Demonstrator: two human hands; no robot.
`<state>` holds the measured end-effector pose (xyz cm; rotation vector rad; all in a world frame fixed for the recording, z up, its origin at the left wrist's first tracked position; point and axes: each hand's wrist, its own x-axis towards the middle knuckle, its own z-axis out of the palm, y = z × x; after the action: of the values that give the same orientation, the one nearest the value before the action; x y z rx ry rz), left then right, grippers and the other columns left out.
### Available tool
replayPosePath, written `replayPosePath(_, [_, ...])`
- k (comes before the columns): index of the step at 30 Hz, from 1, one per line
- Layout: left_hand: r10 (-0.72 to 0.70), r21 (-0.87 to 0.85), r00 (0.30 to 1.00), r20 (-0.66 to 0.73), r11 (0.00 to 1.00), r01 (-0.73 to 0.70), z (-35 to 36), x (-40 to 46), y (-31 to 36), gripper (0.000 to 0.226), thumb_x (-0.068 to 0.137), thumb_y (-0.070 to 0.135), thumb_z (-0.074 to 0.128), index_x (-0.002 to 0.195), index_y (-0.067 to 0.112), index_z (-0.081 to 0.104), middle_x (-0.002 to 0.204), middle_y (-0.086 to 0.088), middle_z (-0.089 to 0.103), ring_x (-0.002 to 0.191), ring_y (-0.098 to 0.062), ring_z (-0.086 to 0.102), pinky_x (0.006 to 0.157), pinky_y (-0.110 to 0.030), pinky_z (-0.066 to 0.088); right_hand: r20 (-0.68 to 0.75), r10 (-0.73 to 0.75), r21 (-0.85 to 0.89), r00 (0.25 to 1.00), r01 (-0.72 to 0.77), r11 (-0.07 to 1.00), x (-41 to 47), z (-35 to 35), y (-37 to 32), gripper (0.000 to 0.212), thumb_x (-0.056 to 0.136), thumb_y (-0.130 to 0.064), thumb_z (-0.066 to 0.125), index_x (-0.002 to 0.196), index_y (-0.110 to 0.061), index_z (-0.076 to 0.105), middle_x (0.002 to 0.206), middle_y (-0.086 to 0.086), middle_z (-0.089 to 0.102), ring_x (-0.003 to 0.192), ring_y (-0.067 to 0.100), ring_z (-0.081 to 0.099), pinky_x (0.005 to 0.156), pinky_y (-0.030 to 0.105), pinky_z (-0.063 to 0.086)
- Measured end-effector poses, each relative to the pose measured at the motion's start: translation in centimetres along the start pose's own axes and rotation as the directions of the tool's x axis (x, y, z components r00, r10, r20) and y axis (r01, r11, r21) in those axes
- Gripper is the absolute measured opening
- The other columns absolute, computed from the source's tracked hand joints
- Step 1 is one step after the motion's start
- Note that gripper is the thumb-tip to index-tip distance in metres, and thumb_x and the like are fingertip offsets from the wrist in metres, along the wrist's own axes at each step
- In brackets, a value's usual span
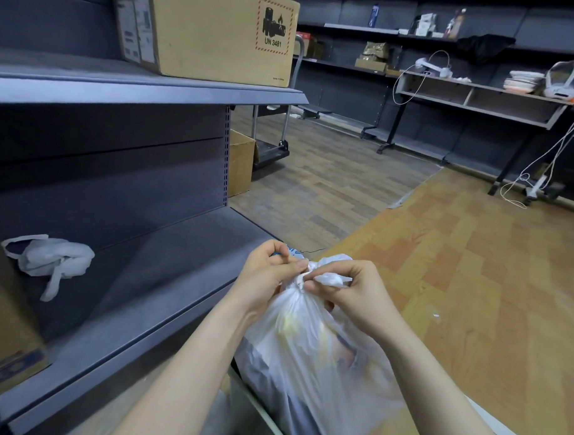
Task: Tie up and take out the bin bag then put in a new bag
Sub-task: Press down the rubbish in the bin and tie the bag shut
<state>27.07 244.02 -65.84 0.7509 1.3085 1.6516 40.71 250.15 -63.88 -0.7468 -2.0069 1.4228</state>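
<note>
Full bin bag (310, 358) held gathered above bin rim (256, 408), neck bunched so knot can be pulled tight. Left hand (270, 275) and right hand (351, 294) both pinched on knot tails (330, 279). Spare bag (50, 261) laid near left end of lower shelf (166, 278) (likely replacement).

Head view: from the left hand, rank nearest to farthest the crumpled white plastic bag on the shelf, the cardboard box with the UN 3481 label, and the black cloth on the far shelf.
1. Crumpled white plastic bag, lower shelf, left.
2. Cardboard box, upper shelf, above.
3. Black cloth, far wall, right.

Below the pinching fingers, the bin bag (310, 354) is running off the bottom edge. Its contents are showing only as blurred shapes.
</note>
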Motion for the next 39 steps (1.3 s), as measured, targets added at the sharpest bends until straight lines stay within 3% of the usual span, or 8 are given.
replayPosePath(5, [0.061, 0.019, 0.998, -0.003, 0.998, -0.061, 0.3, -0.2, 0.0, 0.028, 0.086, 0.0, 0.063, 0.079, 0.014, 0.04, 0.068, -0.001, 0.066, 0.058, -0.015, 0.055, 0.051, -0.019, 0.039, -0.141, -0.014, -0.106, 0.99, -0.001, 0.994, 0.2, 0.2, 0.7, 0.023, 0.067, -0.012, 0.083, 0.072, -0.02, 0.062, 0.074, 0.001, 0.063, 0.053, 0.008, 0.052, 0.051, 0.023, 0.04])
replayPosePath(13, [0.276, 0.166, 0.961, 0.012, 0.947, -0.274, 1.2, -0.8, -0.1, 0.032, 0.084, -0.007, 0.063, 0.078, 0.013, 0.039, 0.067, -0.007, 0.065, 0.057, -0.013, 0.058, 0.059, -0.022, 0.047, -0.223, -0.093, -0.112, 0.97, 0.07, 0.991, 0.4, 0.7, 1.7, 0.018, 0.066, -0.012, 0.081, 0.066, -0.017, 0.064, 0.062, -0.007, 0.061, 0.063, 0.008, 0.054, 0.059, 0.025, 0.039])
replayPosePath(19, [0.523, 0.488, 0.852, 0.01, 0.741, -0.461, 1.6, -0.8, -0.5, 0.028, 0.076, 0.013, 0.072, 0.072, 0.02, 0.045, 0.069, 0.002, 0.067, 0.069, -0.022, 0.061, 0.063, -0.038, 0.047, -0.341, -0.138, -0.158, 0.93, 0.088, 0.984, 0.8, 0.7, 2.2, 0.015, 0.067, -0.012, 0.079, 0.065, -0.017, 0.066, 0.067, -0.004, 0.067, 0.069, 0.008, 0.06, 0.065, 0.023, 0.048])
replayPosePath(24, [0.674, 0.651, 0.736, 0.054, 0.535, -0.538, 1.7, -0.9, -0.9, 0.027, 0.077, 0.015, 0.071, 0.068, 0.02, 0.046, 0.071, 0.004, 0.058, 0.064, -0.012, 0.052, 0.058, -0.017, 0.039, -0.357, -0.216, -0.259, 0.909, 0.126, 0.958, 1.0, 0.4, 2.3, 0.017, 0.071, -0.009, 0.074, 0.067, -0.021, 0.064, 0.062, -0.015, 0.061, 0.066, -0.002, 0.057, 0.061, 0.011, 0.041])
replayPosePath(30, [0.793, 0.807, 0.587, 0.163, 0.235, -0.542, 1.4, -0.4, -1.4, 0.016, 0.082, 0.034, 0.051, 0.078, 0.025, 0.039, 0.085, 0.005, 0.05, 0.064, -0.018, 0.042, 0.053, -0.028, 0.034, -0.353, -0.302, -0.329, 0.885, 0.185, 0.926, 1.2, 0.2, 2.5, 0.009, 0.072, -0.011, 0.073, 0.07, -0.016, 0.066, 0.059, -0.019, 0.057, 0.065, -0.006, 0.056, 0.061, 0.015, 0.041])
replayPosePath(34, [0.824, 0.854, 0.523, 0.217, 0.099, -0.51, 1.6, 0.0, -1.7, 0.015, 0.084, 0.027, 0.048, 0.077, 0.023, 0.036, 0.059, 0.0, 0.052, 0.065, -0.022, 0.041, 0.049, -0.034, 0.035, -0.365, -0.329, -0.311, 0.871, 0.219, 0.925, 1.3, 0.2, 2.7, 0.01, 0.072, -0.012, 0.073, 0.068, -0.016, 0.064, 0.061, -0.014, 0.058, 0.062, 0.001, 0.055, 0.061, 0.023, 0.044])
replayPosePath(37, [0.776, 0.805, 0.585, 0.236, 0.18, -0.565, 1.6, -0.1, -1.5, 0.013, 0.085, 0.027, 0.049, 0.083, 0.025, 0.037, 0.07, 0.004, 0.056, 0.066, -0.018, 0.047, 0.054, -0.031, 0.038, -0.359, -0.326, -0.293, 0.874, 0.227, 0.929, 1.4, 0.1, 2.9, 0.012, 0.074, -0.012, 0.073, 0.068, -0.015, 0.064, 0.061, -0.015, 0.058, 0.063, 0.0, 0.054, 0.06, 0.017, 0.042])
replayPosePath(39, [0.688, 0.74, 0.703, 0.178, 0.377, -0.557, 1.7, -0.3, -1.4, 0.018, 0.084, 0.026, 0.054, 0.084, 0.03, 0.036, 0.079, 0.011, 0.058, 0.071, -0.008, 0.054, 0.061, -0.023, 0.041, -0.343, -0.261, -0.242, 0.902, 0.183, 0.953, 1.4, -0.1, 2.7, 0.017, 0.074, -0.012, 0.074, 0.064, -0.018, 0.062, 0.059, -0.013, 0.058, 0.062, 0.0, 0.054, 0.059, 0.014, 0.041])
